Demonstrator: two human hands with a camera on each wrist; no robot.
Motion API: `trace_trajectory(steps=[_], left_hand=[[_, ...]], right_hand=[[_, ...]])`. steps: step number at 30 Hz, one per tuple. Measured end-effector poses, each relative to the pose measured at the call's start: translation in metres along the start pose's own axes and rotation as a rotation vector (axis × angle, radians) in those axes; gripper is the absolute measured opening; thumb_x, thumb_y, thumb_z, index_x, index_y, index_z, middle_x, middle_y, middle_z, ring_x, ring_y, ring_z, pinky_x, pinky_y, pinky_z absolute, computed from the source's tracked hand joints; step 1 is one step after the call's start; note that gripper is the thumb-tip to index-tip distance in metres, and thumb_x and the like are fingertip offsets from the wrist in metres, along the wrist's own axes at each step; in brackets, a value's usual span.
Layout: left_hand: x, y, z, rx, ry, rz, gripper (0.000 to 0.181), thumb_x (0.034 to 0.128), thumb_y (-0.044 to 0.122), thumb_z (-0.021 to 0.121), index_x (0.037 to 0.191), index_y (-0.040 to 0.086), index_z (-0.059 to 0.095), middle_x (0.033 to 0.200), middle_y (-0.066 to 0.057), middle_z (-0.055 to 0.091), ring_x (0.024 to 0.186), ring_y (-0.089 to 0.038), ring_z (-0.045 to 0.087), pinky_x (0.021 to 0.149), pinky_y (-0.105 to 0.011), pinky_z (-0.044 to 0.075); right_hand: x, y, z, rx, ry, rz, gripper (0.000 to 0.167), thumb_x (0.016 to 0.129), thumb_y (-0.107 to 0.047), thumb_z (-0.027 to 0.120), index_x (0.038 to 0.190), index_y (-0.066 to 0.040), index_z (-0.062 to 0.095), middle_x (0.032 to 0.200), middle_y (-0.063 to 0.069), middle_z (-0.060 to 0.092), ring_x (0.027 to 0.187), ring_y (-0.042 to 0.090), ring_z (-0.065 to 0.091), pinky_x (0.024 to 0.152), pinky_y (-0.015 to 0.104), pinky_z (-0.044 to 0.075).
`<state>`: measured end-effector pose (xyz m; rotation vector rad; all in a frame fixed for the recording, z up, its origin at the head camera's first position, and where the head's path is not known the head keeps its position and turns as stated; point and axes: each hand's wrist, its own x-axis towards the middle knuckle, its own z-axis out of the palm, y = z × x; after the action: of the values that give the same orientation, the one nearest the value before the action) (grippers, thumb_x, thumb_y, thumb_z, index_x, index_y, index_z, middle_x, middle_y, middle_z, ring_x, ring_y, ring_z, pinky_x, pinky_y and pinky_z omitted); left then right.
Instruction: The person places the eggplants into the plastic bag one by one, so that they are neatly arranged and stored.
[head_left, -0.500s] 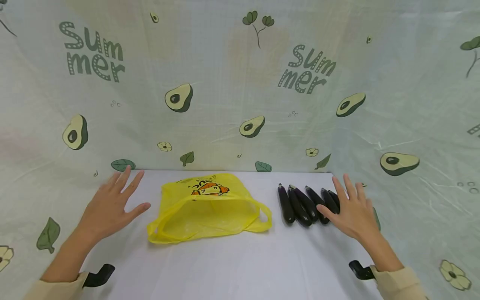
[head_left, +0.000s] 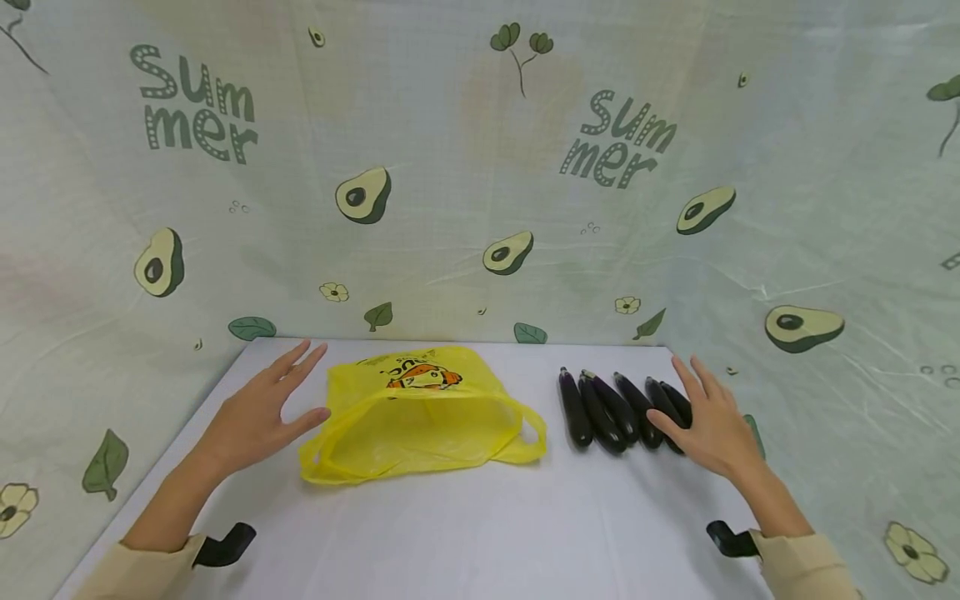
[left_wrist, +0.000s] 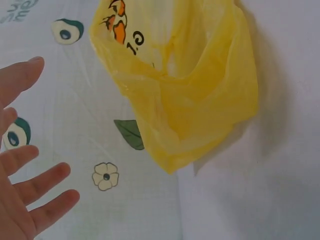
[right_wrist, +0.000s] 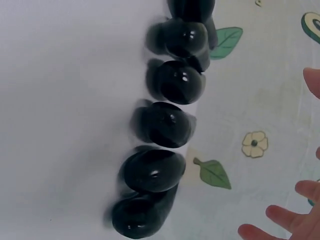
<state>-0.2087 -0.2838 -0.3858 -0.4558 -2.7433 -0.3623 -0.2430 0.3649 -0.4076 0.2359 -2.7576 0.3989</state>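
Note:
A yellow plastic bag (head_left: 420, 433) lies on the white table with its mouth toward me and a handle loop at each side; black and orange print shows on top. My left hand (head_left: 255, 421) hovers at the bag's left side, fingers spread, holding nothing. In the left wrist view the bag (left_wrist: 200, 100) is apart from the fingers (left_wrist: 42, 182). Several dark eggplants (head_left: 576, 412) lie in a row right of the bag, stems away from me. Over the rightmost ones is my right hand (head_left: 716, 429), fingers spread and nothing in it. The right wrist view shows the eggplants' (right_wrist: 155, 170) round ends.
The white table (head_left: 465, 533) ends at a back edge against a hanging cloth (head_left: 435, 108) printed with avocados, leaves and "summer". More of this cloth lies along both sides. A black strap piece (head_left: 225, 546) sticks out at each sleeve cuff.
My left hand has moved right, closer to the bag. The right hand has shifted slightly to the right in the view. Bag and eggplants lie as before; the head view has turned a little.

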Motion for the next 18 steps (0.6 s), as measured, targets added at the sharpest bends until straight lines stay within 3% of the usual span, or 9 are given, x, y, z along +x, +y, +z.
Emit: trace_trajectory(steps=[8,14,18], left_hand=[[0.003,0.005,0.013,-0.103,0.008,0.034,0.095,0.0927,0.035,0.084,0.17,0.027,0.029,0.171,-0.015,0.032,0.143,-0.049,0.046,0.096,-0.071,0.051],[0.004,0.006,0.022,-0.146,0.009,0.051,0.093,0.0905,0.031,0.087,0.168,0.026,0.035,0.169,-0.014,0.036,0.127,-0.041,0.063,0.094,-0.067,0.055],[0.005,0.007,0.03,-0.171,0.006,0.06,0.091,0.0895,0.028,0.088,0.166,0.025,0.039,0.167,-0.014,0.039,0.123,-0.037,0.064,0.093,-0.063,0.057]], right_hand=[[0.0,0.018,0.004,0.087,-0.013,0.013,0.099,0.097,-0.053,0.073,0.171,-0.013,0.021,0.169,0.032,0.02,0.146,0.065,0.027,0.098,0.088,0.03],[0.001,0.028,0.006,0.117,-0.039,0.033,0.099,0.097,-0.051,0.073,0.17,-0.009,0.021,0.168,0.034,0.02,0.147,0.063,0.027,0.1,0.087,0.03],[0.001,0.036,0.008,0.149,-0.043,0.039,0.098,0.098,-0.049,0.074,0.169,-0.007,0.022,0.167,0.035,0.021,0.147,0.063,0.027,0.102,0.086,0.029]])
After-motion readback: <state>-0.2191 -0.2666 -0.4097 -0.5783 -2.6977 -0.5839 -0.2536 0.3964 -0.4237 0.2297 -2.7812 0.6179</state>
